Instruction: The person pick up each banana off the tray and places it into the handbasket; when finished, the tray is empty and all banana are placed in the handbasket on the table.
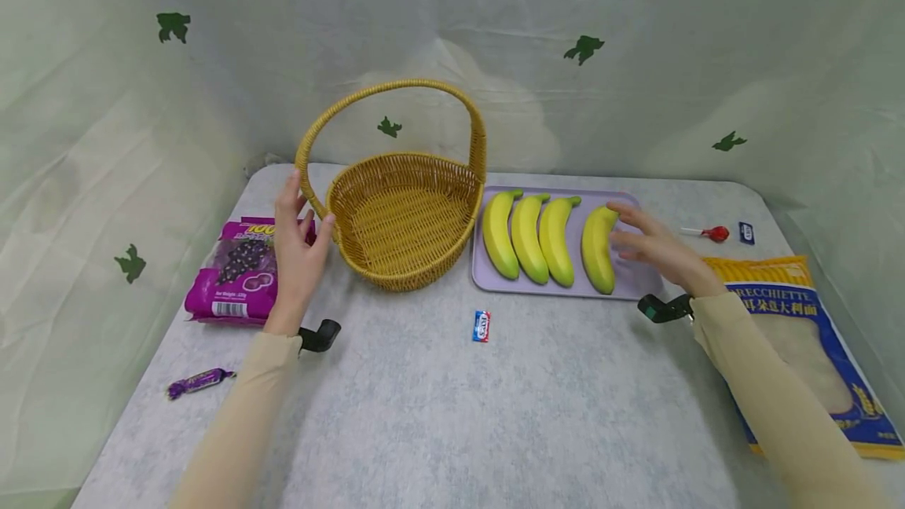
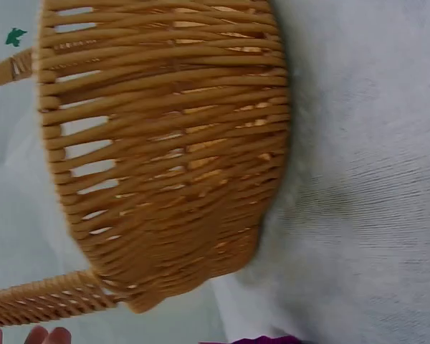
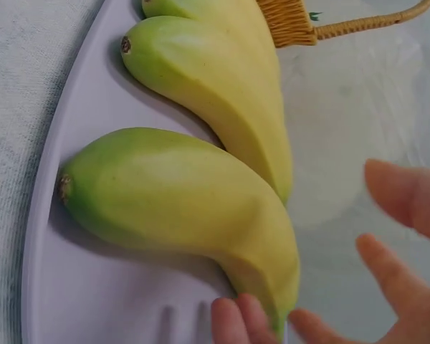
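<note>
A golden wicker basket (image 1: 403, 226) with a tall arched handle stands at the back of the table. My left hand (image 1: 300, 258) is at its left side, fingers extended and thumb apart, by the foot of the handle (image 2: 50, 297); the wrist view shows fingertips (image 2: 56, 335) beside the handle, not wrapped round it. Several yellow-green bananas (image 1: 500, 236) lie on a lilac tray (image 1: 452, 289) (image 3: 122, 287). My right hand (image 1: 661, 250) reaches over the tray's right side, fingers spread near the upper end of the rightmost banana (image 1: 599, 251); whether they touch it I cannot tell.
A purple candy bag (image 1: 236, 273) lies left of the basket, with a purple wrapped candy (image 1: 200, 383) in front. A small red-blue packet (image 1: 481, 326) lies mid-table. At right are a red lollipop (image 1: 716, 234), a dark small packet (image 1: 746, 233) and a pasta bag (image 1: 806, 344) under the right forearm.
</note>
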Available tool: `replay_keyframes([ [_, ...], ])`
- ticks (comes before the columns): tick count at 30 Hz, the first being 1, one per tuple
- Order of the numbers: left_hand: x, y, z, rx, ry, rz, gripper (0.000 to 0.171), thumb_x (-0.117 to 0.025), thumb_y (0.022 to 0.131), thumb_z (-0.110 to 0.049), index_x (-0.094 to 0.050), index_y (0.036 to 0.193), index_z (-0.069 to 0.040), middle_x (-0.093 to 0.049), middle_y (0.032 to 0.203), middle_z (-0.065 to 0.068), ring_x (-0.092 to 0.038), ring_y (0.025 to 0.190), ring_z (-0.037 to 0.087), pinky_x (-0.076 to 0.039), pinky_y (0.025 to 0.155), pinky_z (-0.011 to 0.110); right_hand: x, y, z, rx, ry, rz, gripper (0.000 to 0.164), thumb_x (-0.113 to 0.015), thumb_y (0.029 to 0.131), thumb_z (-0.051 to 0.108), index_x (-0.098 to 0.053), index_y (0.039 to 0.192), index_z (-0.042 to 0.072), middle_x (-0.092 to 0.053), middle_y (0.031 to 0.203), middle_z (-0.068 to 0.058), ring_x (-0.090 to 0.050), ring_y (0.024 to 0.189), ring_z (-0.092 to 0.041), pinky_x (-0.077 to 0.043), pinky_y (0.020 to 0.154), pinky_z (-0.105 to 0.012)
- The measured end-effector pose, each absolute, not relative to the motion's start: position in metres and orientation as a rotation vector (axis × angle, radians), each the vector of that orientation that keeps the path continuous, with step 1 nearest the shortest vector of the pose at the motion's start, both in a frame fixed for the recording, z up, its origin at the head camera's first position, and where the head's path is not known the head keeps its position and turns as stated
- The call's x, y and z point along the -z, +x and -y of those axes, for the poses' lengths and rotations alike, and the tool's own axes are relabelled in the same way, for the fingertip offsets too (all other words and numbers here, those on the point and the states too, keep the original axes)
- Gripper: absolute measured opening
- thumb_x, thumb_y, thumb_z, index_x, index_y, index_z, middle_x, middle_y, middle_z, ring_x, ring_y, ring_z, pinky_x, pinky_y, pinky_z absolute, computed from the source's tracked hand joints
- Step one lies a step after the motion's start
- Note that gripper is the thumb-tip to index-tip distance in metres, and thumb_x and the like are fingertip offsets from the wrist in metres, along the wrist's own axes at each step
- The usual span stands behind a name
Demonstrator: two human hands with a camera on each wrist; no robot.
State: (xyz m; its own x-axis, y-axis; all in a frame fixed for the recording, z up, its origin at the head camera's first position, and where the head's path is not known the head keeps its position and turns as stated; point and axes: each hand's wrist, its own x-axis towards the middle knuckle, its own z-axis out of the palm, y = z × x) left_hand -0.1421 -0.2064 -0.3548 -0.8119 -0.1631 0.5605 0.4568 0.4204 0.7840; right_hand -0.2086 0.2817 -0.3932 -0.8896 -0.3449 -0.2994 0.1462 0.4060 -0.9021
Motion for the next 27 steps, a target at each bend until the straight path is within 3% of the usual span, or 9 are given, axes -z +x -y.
replay_keyframes([
  [9, 0.365, -0.15, 0.21, 1.364, -0.284, 2.138, 0.062, -0.049, 0.093, 0.011, -0.025, 0.148, -0.006, -0.034, 0.141, 0.026, -0.042, 0.125, 0.042, -0.04, 0.101, 0.049, 0.403, -0.22, -0.267, 1.419, -0.077, -2.214, 0.07, -0.055, 0.097, 0.019, -0.015, 0.154, 0.011, 0.004, 0.155, -0.026, -0.024, 0.134, -0.042, -0.032, 0.105, -0.055],
  [14, 0.366, -0.151, 0.212, 1.337, -0.272, 2.163, 0.061, -0.048, 0.094, 0.01, -0.024, 0.148, -0.005, -0.036, 0.135, 0.031, -0.045, 0.123, 0.042, -0.041, 0.098, 0.053, 0.407, -0.223, -0.26, 1.352, -0.09, -2.29, 0.067, -0.055, 0.096, 0.017, -0.02, 0.152, 0.005, -0.014, 0.146, -0.031, -0.046, 0.103, -0.029, -0.048, 0.087, -0.038],
  [18, 0.367, -0.152, 0.212, 1.319, -0.272, 2.179, 0.059, -0.048, 0.095, 0.009, -0.024, 0.148, -0.005, -0.037, 0.133, 0.03, -0.046, 0.121, 0.042, -0.042, 0.095, 0.056, 0.41, -0.224, -0.257, 1.318, -0.099, -2.341, 0.065, -0.055, 0.097, 0.016, -0.023, 0.151, 0.004, -0.025, 0.137, -0.031, -0.045, 0.086, -0.02, -0.048, 0.071, -0.026],
  [24, 0.369, -0.152, 0.214, 1.315, -0.291, 2.164, 0.062, -0.048, 0.095, 0.009, -0.024, 0.149, -0.01, -0.038, 0.132, 0.028, -0.047, 0.119, 0.044, -0.046, 0.095, 0.044, 0.408, -0.221, -0.255, 1.335, -0.08, -2.352, 0.064, -0.055, 0.096, 0.017, -0.024, 0.151, 0.006, -0.025, 0.138, -0.03, -0.045, 0.098, -0.027, -0.048, 0.076, -0.026],
  [27, 0.369, -0.152, 0.215, 1.309, -0.302, 2.161, 0.064, -0.048, 0.095, 0.009, -0.025, 0.15, -0.014, -0.038, 0.132, 0.028, -0.047, 0.119, 0.044, -0.047, 0.095, 0.039, 0.403, -0.217, -0.254, 1.362, -0.09, -2.346, 0.063, -0.055, 0.097, 0.018, -0.024, 0.151, 0.008, -0.023, 0.142, -0.029, -0.044, 0.108, -0.031, -0.048, 0.088, -0.035],
])
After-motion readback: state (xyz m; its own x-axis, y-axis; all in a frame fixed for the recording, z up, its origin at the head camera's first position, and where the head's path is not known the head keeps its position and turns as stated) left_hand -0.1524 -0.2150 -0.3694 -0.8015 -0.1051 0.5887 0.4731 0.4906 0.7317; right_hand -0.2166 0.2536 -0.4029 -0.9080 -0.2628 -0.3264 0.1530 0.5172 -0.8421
